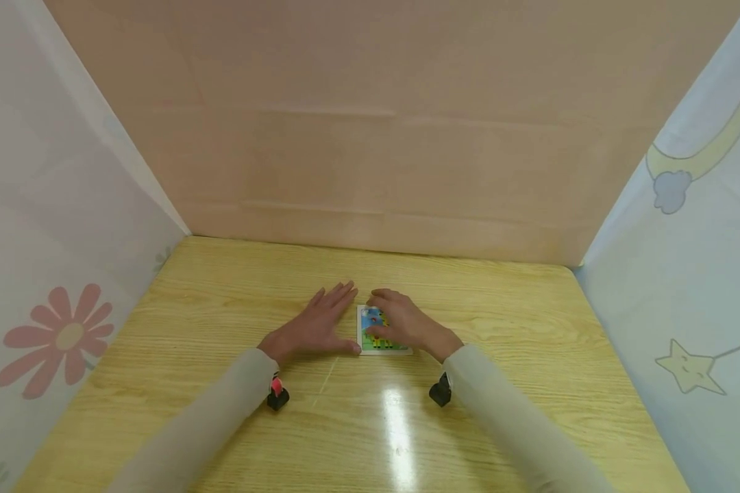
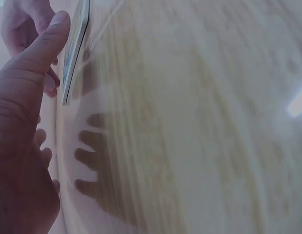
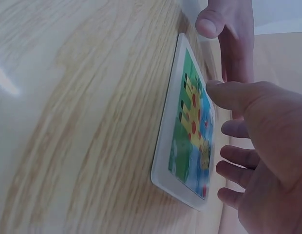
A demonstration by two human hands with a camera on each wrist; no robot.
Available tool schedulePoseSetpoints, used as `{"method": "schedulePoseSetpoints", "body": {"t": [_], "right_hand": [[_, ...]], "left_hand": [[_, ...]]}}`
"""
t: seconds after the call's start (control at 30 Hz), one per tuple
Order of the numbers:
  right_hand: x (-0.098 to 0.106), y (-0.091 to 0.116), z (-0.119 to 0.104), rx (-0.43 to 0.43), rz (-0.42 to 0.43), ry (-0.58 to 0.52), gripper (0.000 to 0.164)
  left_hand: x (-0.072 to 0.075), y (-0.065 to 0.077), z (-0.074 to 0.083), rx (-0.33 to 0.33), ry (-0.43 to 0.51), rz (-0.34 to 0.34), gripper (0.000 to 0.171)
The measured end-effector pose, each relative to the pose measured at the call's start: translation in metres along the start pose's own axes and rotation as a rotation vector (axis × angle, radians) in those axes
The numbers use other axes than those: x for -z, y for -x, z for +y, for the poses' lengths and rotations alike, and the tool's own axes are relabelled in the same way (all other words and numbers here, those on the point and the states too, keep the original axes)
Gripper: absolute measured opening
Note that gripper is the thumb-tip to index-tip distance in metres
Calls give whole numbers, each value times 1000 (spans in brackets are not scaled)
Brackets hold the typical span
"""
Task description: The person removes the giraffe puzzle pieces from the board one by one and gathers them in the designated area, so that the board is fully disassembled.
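Note:
A small white-framed picture board with a yellow, red-spotted giraffe on blue and green lies flat on the table. My left hand is beside it with fingers spread. The left thumb reaches the board's near left corner; whether it touches, I cannot tell. Over the board's right part hovers my right hand, fingers loosely bent, covering some of the picture. In the right wrist view the right thumb is above the picture and the other fingers are past its far edge, gripping nothing. The left wrist view catches only the board's thin edge.
The wood-grain table surrounds the board, with a bright glare streak in front. A brown panel stands behind. Light printed cloths hang left and right. A dark wrist device sits on each cuff.

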State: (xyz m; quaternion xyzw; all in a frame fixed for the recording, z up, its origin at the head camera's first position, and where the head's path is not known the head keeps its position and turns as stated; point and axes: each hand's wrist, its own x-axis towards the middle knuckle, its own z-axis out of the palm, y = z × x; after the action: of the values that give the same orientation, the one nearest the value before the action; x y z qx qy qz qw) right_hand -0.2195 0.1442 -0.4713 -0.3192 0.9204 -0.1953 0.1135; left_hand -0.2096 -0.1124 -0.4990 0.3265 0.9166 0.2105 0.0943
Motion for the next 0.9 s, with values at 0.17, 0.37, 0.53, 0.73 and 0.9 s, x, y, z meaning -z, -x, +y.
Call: {"method": "schedulePoseSetpoints", "body": {"t": [0.17, 0.37, 0.53, 0.73, 0.9], "right_hand": [[-4, -4, 0, -3, -11, 10, 58], [-5, -6, -2, -19, -17, 18, 57], [-5, -5, -5, -32, -10, 13, 56], [-5, -5, -6, -33, -4, 4, 52], [-4, -6, -7, -13, -13, 8, 49]], "left_hand": [[-3, 0, 5, 17, -3, -41, 121], [-8, -2, 6, 27, -51, -72, 121], [-8, -2, 6, 16, -57, -63, 117], [-7, -1, 7, 5, -68, -59, 113], [-8, -2, 7, 6, -73, -53, 111]]}}
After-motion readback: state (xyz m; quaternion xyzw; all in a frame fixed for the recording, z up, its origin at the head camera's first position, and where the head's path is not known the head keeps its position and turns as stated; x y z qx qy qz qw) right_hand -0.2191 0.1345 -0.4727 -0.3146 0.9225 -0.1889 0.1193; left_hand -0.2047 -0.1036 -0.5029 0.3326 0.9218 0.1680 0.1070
